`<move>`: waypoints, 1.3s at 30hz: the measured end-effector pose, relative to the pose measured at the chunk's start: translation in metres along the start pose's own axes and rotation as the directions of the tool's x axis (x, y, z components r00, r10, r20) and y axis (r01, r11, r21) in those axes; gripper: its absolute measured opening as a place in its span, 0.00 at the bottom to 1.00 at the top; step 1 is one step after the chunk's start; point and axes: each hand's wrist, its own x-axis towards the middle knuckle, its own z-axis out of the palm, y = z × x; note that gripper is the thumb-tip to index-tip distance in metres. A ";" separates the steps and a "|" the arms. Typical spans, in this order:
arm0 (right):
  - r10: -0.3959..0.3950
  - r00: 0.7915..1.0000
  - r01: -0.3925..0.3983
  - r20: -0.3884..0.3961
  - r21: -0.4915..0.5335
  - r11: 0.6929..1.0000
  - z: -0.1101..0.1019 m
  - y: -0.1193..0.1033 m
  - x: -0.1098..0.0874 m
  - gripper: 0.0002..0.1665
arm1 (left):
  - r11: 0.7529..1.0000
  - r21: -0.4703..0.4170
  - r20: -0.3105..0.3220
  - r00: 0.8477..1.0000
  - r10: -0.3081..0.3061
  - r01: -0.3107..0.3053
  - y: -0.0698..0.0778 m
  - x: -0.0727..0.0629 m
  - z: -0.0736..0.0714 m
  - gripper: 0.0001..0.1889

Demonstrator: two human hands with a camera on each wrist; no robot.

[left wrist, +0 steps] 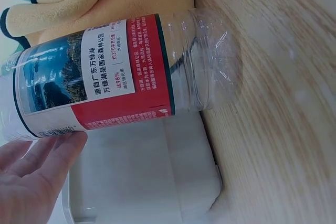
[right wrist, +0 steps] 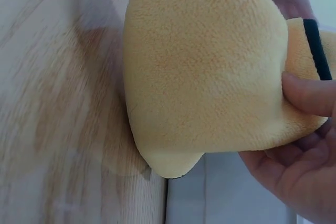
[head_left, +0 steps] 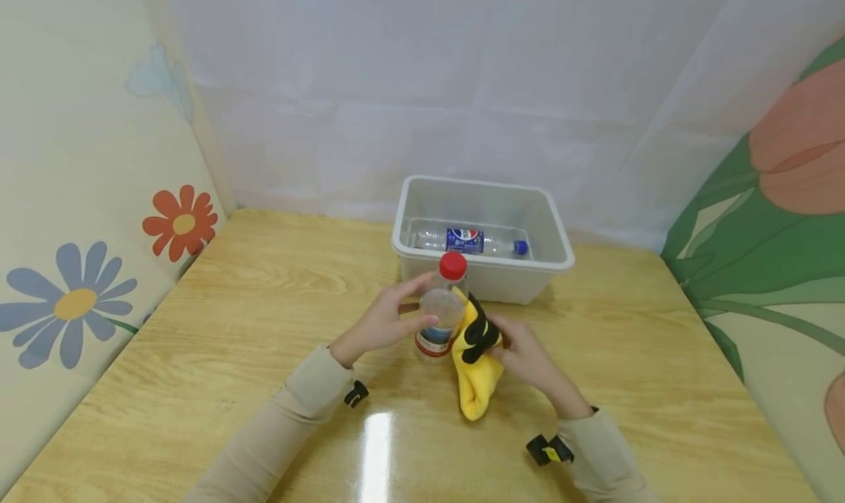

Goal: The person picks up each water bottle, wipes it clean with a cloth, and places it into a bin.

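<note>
A clear plastic bottle [head_left: 434, 338] with a red cap is gripped by my left hand [head_left: 383, 321], thumb on the near side and fingers behind. In the left wrist view the bottle's red, white and blue label [left wrist: 126, 72] shows, and its base appears close to the table. My right hand [head_left: 528, 350] pinches a folded yellow cloth [head_left: 478, 378] with black edging. The cloth lies against or very near the bottle's right side; contact cannot be told. From the right wrist, the fluffy cloth [right wrist: 205, 66] hangs between thumb and fingers.
Just behind the hands stands a light grey plastic bin [head_left: 485, 279] on the wood-grain table [head_left: 317, 268]. Inside it lies a clear bottle with a blue label [head_left: 465, 241] and blue cap. A white sheet [head_left: 343, 92] backs the table, with flower-patterned panels on both sides.
</note>
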 end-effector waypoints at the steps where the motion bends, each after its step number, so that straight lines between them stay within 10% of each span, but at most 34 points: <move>1: 0.009 1.000 -0.009 0.002 -0.001 1.000 0.000 0.000 0.000 0.28 | 1.000 0.001 -0.003 1.000 0.000 0.000 0.000 -0.001 0.000 0.35; 26: 0.018 1.000 -0.019 0.016 0.014 1.000 0.005 0.001 -0.011 0.28 | 0.982 0.163 -0.145 0.987 -0.075 0.099 0.009 -0.005 0.018 0.34; 39: -0.009 0.991 0.003 -0.134 -0.044 0.999 -0.007 -0.004 -0.018 0.28 | 0.992 0.079 -0.142 0.986 -0.085 0.097 0.011 -0.003 0.014 0.39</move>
